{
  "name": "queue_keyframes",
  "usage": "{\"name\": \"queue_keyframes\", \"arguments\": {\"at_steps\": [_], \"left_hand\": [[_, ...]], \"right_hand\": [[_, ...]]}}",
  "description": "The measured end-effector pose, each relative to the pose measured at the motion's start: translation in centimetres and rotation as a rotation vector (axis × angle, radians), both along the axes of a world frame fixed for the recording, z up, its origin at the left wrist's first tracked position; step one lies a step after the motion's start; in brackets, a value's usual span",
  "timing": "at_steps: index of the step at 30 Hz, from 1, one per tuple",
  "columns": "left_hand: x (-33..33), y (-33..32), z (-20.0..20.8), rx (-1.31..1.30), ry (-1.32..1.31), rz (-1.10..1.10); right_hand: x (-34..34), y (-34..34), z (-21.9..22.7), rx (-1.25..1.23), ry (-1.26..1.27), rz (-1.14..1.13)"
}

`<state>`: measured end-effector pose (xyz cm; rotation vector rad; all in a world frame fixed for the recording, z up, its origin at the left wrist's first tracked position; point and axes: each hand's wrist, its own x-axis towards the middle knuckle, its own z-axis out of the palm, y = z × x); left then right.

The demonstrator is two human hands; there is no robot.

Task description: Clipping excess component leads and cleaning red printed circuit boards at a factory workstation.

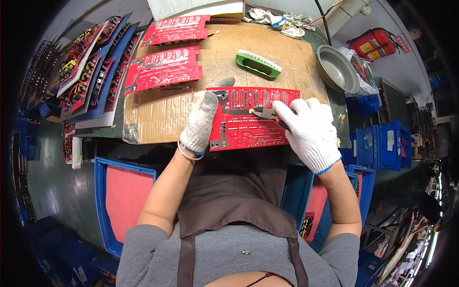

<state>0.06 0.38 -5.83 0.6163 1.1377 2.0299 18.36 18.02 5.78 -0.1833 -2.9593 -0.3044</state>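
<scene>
A red circuit board (253, 138) with silvery solder tracks is held above the near edge of the cardboard sheet. My left hand (201, 122), in a white knitted glove with a greyish thumb, grips the board along its left edge. In my right hand (310, 131), also gloved in white, is a pair of cutting pliers (266, 114). The pliers' jaws lie over the middle of the board, with a small pale bit at their tip. Two more red circuit boards, one (162, 71) nearer and one (176, 30) farther, rest on the cardboard at the left.
A green-handled brush (258, 64) lies bristles up on the cardboard (220, 52). Beyond its right edge stands a grey metal bowl (337, 69). Stacked boards (95, 67) lean at the left. Blue crates (98, 191) flank my lap. Crumpled gloves (282, 21) lie at the back.
</scene>
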Motion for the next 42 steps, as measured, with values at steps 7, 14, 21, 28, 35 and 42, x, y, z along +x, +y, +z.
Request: {"name": "queue_keyframes", "arguments": {"at_steps": [7, 14, 21, 28, 35, 42], "left_hand": [[0.2, 0.0, 0.3, 0.000, -0.014, 0.022], [0.0, -0.2, 0.6, -0.021, -0.001, -0.023], [0.5, 0.1, 0.7, -0.007, 0.006, 0.059], [0.2, 0.1, 0.8, -0.006, -0.002, 0.054], [0.0, 0.1, 0.1, 0.026, -0.091, -0.013], [0.2, 0.1, 0.5, 0.029, -0.094, -0.002]], "right_hand": [[-0.3, 1.1, -0.6, 0.052, 0.019, 0.108], [1.1, 0.9, -2.5, -0.053, 0.158, 0.046], [0.3, 0.2, -1.9, 0.017, 0.205, 0.050], [0.8, -0.3, -1.7, -0.031, 0.103, -0.040], [1.1, -1.6, -2.4, 0.004, 0.121, -0.090], [1.2, -2.6, -2.6, -0.007, 0.139, -0.111]]}}
